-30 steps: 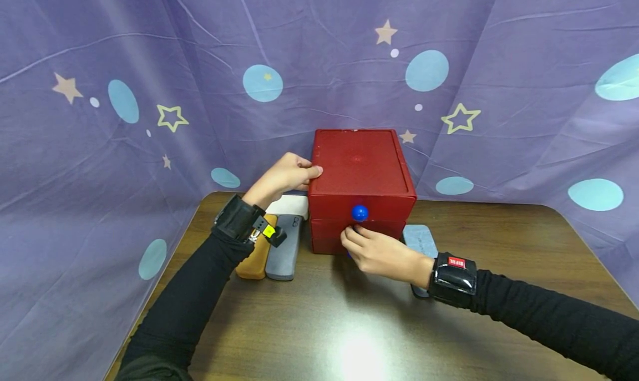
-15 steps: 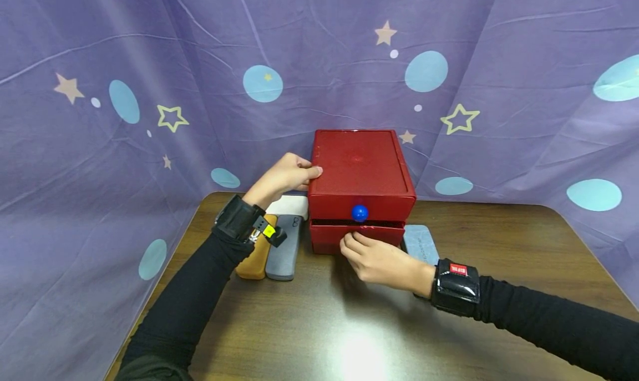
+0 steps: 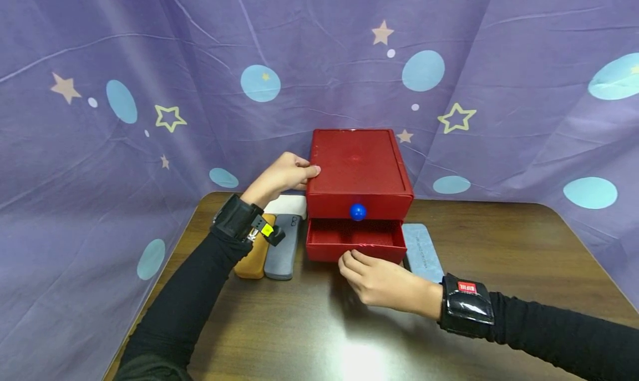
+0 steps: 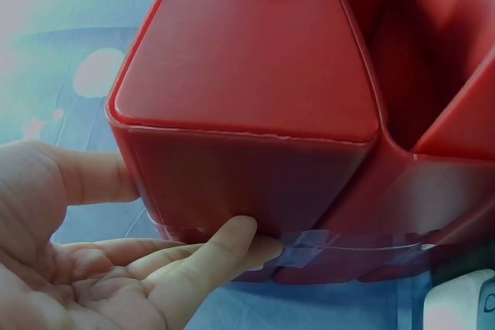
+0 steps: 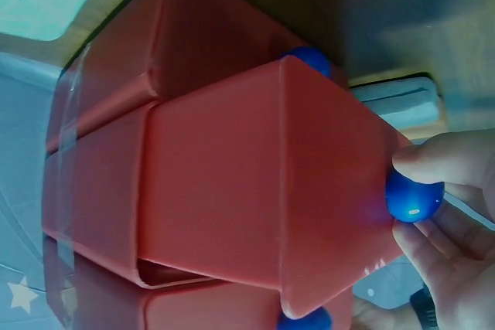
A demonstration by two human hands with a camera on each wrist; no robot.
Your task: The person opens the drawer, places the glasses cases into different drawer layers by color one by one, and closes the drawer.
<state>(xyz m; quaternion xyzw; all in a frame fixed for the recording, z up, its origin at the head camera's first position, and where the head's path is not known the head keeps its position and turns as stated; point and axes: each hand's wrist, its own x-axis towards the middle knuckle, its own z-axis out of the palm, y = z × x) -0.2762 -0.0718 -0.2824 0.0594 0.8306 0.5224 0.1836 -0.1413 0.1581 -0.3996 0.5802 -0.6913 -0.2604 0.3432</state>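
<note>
Fingers of the right hand are pinched around the round blue knob of the lower drawer, which is pulled partly out of the red box on the wooden bench. Relaxed fingers of the left hand are pressed against the box's left side. Smooth glossy plastic forms the box. Three oblong cases lie left of it.

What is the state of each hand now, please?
Left hand: open, fingers resting against the red drawer box.
Right hand: closed, pinching the blue knob of the lower drawer.
</note>
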